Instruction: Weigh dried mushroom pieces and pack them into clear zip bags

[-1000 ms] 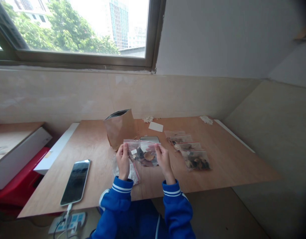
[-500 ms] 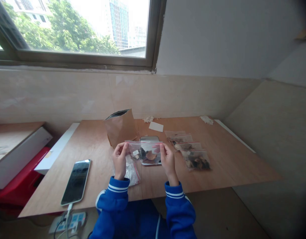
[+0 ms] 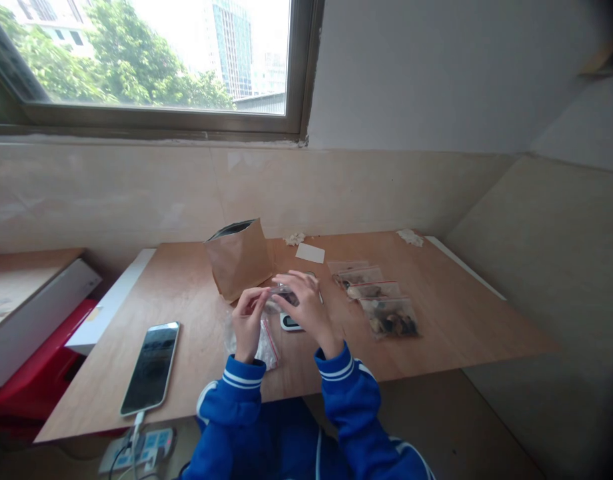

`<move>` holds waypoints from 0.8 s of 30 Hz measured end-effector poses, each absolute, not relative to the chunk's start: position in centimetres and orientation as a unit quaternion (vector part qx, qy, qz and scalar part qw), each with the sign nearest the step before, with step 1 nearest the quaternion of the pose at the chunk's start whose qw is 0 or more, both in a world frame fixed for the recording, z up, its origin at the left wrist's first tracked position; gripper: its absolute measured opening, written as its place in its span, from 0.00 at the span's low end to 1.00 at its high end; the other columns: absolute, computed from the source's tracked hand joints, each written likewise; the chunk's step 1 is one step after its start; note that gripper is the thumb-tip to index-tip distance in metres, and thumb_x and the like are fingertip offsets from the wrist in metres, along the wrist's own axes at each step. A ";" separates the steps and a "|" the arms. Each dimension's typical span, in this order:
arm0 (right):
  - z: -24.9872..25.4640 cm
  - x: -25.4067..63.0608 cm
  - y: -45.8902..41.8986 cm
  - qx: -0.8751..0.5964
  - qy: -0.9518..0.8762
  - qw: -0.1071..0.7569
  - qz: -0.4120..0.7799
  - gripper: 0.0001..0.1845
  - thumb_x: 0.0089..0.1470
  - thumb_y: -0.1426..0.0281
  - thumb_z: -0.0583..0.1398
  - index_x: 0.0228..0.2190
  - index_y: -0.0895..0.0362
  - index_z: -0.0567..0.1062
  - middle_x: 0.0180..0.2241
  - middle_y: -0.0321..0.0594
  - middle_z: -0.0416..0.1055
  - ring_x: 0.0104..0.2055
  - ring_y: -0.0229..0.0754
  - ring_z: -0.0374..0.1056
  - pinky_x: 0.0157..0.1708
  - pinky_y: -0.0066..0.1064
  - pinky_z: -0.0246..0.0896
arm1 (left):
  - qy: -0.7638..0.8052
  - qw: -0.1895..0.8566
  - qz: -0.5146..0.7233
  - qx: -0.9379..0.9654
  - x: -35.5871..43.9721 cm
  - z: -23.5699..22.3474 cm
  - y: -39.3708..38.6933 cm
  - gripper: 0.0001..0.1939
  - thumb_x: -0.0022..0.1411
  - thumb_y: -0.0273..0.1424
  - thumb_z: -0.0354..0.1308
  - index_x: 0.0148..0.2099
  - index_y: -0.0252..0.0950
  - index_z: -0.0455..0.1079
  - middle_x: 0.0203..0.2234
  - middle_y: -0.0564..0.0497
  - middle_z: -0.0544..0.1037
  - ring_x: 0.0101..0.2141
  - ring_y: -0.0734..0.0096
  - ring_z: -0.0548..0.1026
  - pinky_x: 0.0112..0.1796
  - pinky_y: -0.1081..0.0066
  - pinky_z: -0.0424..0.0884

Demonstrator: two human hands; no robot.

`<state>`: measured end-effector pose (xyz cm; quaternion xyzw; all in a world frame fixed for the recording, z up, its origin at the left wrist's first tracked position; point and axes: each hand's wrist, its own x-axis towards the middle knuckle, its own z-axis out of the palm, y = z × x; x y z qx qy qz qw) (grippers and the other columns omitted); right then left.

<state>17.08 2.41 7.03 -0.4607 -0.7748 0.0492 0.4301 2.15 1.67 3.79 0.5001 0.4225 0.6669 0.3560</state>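
Observation:
My left hand (image 3: pixel 249 320) pinches one end of a clear zip-lock bag (image 3: pixel 275 301) between thumb and fingers. My right hand (image 3: pixel 306 303) curls over the other side of the same bag, thumb below and fingers above, hiding most of it and its dark contents. Beneath the hands lies a small digital scale (image 3: pixel 291 323), largely covered, with its display edge showing. By my left wrist is a pile of clear plastic bags (image 3: pixel 268 347) with red zip strips. Several filled zip-lock bags (image 3: pixel 390 317) holding dark and brown dried pieces overlap to the right.
A brown paper pouch (image 3: pixel 240 260) stands with its top gaping behind my left hand. Near the wall lie a white card (image 3: pixel 310 253) and crumpled pale scraps (image 3: pixel 410 237). At the left, a phone (image 3: pixel 150 370) is plugged into a cable, above a power strip (image 3: pixel 139 450).
My right hand has moved left over the bag, toward my left hand. The bag, stretched flat between both hands before, is now bunched and mostly covered. The view has shifted slightly.

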 end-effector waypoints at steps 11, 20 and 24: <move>5.9 14.8 4.2 -0.431 -0.813 0.392 0.004 0.13 0.61 0.76 0.53 0.27 0.56 0.72 0.26 0.38 0.73 0.31 0.41 0.67 0.39 0.33 0.54 | 0.434 0.326 0.681 0.491 2.3 3.2 1.6 0.08 0.60 0.36 0.60 0.38 0.36 0.75 0.32 0.50 0.77 0.36 0.69 0.74 0.37 0.71 0.70; 5.2 16.1 4.6 -0.399 -0.831 0.381 0.065 0.12 0.61 0.75 0.56 0.28 0.54 0.75 0.27 0.34 0.77 0.30 0.38 0.68 0.40 0.31 0.53 | 0.417 0.286 0.693 0.514 1.1 3.0 1.7 0.07 0.61 0.35 0.59 0.36 0.38 0.73 0.32 0.51 0.73 0.35 0.71 0.73 0.35 0.73 0.69; 5.5 16.0 4.1 -0.407 -0.827 0.381 0.074 0.13 0.59 0.78 0.56 0.28 0.54 0.76 0.26 0.33 0.77 0.29 0.37 0.69 0.40 0.31 0.54 | 0.417 0.299 0.675 0.530 1.4 2.9 1.7 0.07 0.59 0.36 0.62 0.35 0.37 0.72 0.32 0.51 0.73 0.35 0.70 0.73 0.35 0.73 0.69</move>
